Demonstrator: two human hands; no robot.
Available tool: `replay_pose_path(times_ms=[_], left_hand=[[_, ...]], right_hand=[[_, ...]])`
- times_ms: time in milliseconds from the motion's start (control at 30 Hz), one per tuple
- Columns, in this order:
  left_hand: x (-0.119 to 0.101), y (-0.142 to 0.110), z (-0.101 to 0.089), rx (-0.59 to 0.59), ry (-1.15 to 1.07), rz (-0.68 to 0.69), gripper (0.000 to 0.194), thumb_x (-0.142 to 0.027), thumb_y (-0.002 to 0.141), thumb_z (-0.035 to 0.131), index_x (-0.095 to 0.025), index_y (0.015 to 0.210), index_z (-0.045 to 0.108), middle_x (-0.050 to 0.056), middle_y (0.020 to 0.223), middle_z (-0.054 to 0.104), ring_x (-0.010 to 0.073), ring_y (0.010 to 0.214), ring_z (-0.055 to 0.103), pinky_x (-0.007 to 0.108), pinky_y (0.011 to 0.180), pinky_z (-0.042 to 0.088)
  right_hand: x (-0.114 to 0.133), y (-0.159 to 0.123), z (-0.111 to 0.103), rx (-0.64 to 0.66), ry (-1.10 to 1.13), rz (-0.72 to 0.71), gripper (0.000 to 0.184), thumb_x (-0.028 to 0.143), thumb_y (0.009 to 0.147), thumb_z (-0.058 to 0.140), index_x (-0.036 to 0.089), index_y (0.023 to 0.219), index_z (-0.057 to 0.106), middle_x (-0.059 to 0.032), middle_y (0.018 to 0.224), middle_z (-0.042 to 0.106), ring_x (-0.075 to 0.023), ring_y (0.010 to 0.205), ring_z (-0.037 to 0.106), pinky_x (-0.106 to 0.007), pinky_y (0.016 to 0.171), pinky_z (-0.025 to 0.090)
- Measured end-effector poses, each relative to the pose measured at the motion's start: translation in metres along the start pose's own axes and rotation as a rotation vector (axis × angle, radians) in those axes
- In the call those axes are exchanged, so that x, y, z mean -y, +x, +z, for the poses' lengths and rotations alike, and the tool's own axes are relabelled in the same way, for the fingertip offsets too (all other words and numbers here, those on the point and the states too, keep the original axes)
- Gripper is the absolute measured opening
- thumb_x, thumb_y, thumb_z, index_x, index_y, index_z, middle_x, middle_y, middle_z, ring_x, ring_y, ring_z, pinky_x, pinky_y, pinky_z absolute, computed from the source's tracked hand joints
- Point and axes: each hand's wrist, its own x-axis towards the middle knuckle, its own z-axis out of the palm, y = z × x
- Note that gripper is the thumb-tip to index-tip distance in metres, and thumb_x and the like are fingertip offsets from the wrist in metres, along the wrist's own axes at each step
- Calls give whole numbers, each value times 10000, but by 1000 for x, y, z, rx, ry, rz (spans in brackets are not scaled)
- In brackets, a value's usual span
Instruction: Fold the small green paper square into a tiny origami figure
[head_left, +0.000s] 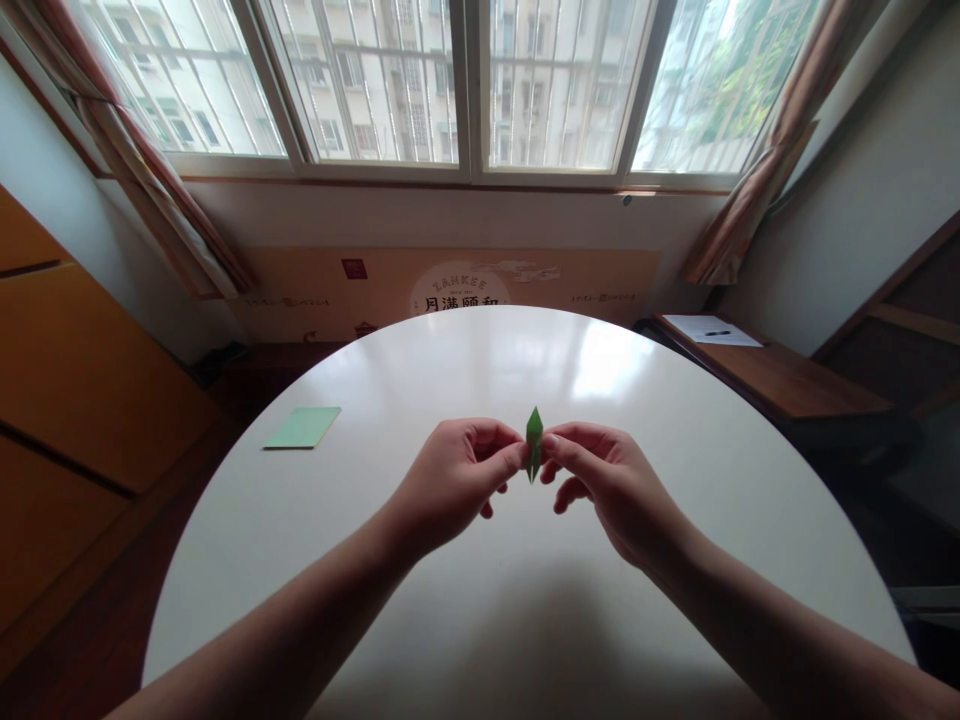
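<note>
A small piece of folded green paper [534,440], narrow and pointed at its top and bottom, is held upright above the round white table [360,620]. My left hand [469,475] pinches its left side between thumb and forefinger. On the other side, my right hand [604,475] has thumb and forefinger closed on the paper's right edge, with the lower fingers loosely curled beneath. The fingertips hide part of both edges. To the left of my hands, a stack of light green square paper [303,427] lies flat on the table.
Beyond the table's far edge stands a printed beige panel [300,275] below the barred window [375,90]. At the right, a brown wooden surface [795,375] bears a white sheet [705,330] with a dark pen [718,333]. An orange-brown cabinet [75,380] stands at the left.
</note>
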Motion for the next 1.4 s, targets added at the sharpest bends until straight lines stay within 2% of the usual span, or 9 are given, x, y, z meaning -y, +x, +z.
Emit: replay_pose_path(times_ms=[433, 600, 867, 1133, 1400], left_hand=[[-2, -1, 1, 14, 20, -21, 168, -289, 817, 654, -130, 776, 690, 4, 628, 595, 113, 556, 532, 164, 391, 454], [-1, -1, 0, -11, 35, 6, 200, -326, 818, 669, -131, 817, 715, 16, 653, 614, 117, 565, 539, 168, 394, 458], [-1, -1, -2, -38, 1, 3, 204, -325, 812, 669, -127, 772, 702, 5, 618, 598, 111, 549, 537, 163, 388, 453], [-4, -1, -1, -30, -26, -14, 152, -272, 774, 696, -124, 738, 690, -8, 590, 582, 97, 519, 519, 152, 379, 441], [-3, -1, -6, -14, -53, -5, 176, -304, 740, 771, -131, 746, 736, -3, 572, 590, 104, 524, 523, 157, 383, 450]], right_hand=[[-6, 1, 0, -3, -98, -69, 234, 386, 821, 743, 159, 870, 773, -45, 706, 680, -158, 646, 592, -213, 451, 493], [-7, 1, -2, -13, -96, -72, 222, 384, 807, 760, 165, 845, 767, -33, 689, 666, -148, 624, 585, -210, 448, 486], [-3, 1, -1, 47, 11, -12, 256, 419, 794, 767, 164, 806, 773, -62, 710, 683, -176, 684, 600, -209, 434, 486], [-6, 3, -1, 80, 89, 41, 237, 394, 760, 804, 165, 812, 776, -55, 701, 676, -163, 657, 586, -191, 409, 463], [-6, 3, -3, 69, 89, 1, 224, 395, 777, 796, 175, 792, 760, -38, 689, 665, -163, 651, 596, -195, 416, 472]])
